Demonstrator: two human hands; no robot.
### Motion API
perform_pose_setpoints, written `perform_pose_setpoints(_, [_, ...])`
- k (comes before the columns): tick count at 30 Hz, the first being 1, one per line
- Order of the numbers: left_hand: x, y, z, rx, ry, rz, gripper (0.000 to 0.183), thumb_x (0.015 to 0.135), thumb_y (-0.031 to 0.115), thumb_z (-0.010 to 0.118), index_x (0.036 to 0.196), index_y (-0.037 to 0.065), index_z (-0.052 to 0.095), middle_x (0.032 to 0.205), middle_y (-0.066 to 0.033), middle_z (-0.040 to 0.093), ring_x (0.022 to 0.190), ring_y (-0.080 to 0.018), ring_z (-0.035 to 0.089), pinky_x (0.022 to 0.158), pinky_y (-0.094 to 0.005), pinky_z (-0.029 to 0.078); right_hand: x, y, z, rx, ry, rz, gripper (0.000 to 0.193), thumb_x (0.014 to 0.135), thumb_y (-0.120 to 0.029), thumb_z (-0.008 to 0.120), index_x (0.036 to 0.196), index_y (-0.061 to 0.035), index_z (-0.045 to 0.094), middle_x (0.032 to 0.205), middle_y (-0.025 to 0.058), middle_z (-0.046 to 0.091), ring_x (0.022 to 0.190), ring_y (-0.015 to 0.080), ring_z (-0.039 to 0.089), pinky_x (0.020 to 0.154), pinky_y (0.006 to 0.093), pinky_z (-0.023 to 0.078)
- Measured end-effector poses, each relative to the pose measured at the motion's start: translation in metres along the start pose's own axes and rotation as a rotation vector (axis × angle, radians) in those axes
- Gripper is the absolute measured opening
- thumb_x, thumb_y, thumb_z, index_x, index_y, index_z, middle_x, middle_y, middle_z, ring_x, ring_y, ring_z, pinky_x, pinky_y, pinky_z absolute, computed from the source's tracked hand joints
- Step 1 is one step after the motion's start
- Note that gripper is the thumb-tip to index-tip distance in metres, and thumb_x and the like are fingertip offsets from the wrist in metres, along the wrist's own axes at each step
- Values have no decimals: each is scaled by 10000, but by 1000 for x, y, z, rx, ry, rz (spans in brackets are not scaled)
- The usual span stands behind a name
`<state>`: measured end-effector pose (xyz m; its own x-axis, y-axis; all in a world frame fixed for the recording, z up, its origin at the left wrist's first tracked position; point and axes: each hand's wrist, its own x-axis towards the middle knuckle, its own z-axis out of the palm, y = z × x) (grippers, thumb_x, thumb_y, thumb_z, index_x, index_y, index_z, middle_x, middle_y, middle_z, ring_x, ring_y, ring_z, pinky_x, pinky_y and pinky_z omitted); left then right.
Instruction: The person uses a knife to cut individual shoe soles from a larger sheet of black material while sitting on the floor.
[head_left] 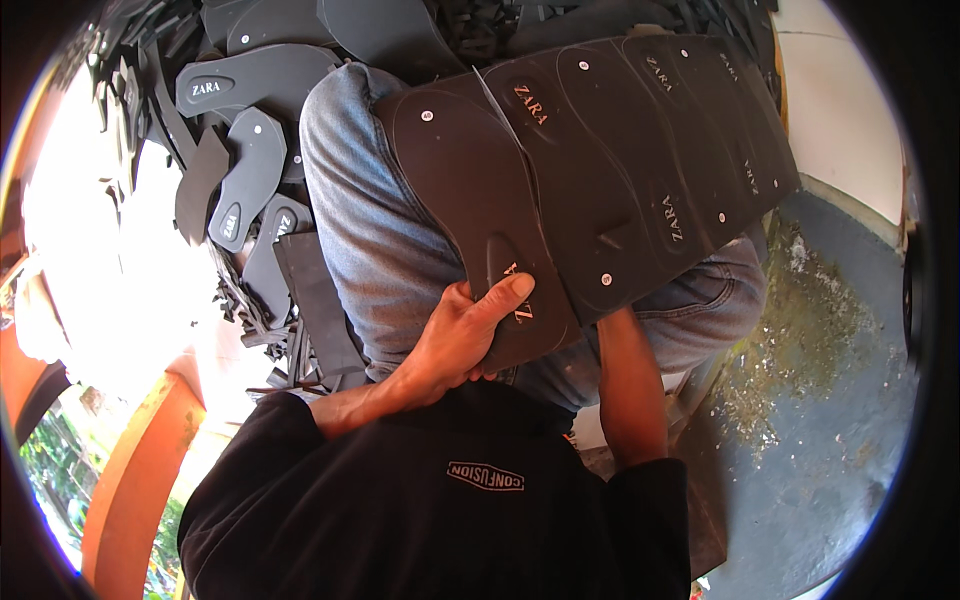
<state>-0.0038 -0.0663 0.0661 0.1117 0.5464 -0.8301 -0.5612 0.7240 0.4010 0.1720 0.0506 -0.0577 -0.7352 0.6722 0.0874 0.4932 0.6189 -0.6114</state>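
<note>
Across my knees lies a dark foam sheet [610,190] marked with several sandal sole outlines, each with a printed oval and a small white dot. A slit separates the leftmost sole piece [455,180] from the rest of the sheet, and its edge stands slightly raised at the far end. My left hand [465,325] grips the near, heel end of that sole piece, thumb on top and fingers underneath. My right forearm [630,390] passes under the sheet's near edge, where the sheet hides my right hand and anything in it.
Loose sole pieces [250,165] and dark foam offcuts [290,350] lie heaped to the left and beyond my knees. An orange curved post [135,470] stands at the lower left. To the right is a grey floor [830,400] with a greenish, speckled patch, beside a pale wall [850,110].
</note>
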Motion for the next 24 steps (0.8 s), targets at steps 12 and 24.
perform_pose_setpoints(12, [-10, 0, -17, -28, -27, 13, 438, 879, 462, 528, 881, 30, 601, 622, -18, 589, 354, -45, 454, 278, -175, 308, 62, -16, 0, 172, -143, 124, 471, 906, -463, 424, 855, -25, 590, 716, 66, 574, 559, 156, 522, 477, 269, 389])
perform_pose_setpoints(24, [-62, -38, -100, 97, -107, 157, 347, 824, 266, 679, 1011, -23, 632, 838, -48, 660, 768, -93, 592, 697, -246, 480, 119, -120, 30, 1138, 34, 690, 520, 907, -489, 360, 713, -42, 541, 525, -3, 460, 379, 104, 365, 359, 256, 260])
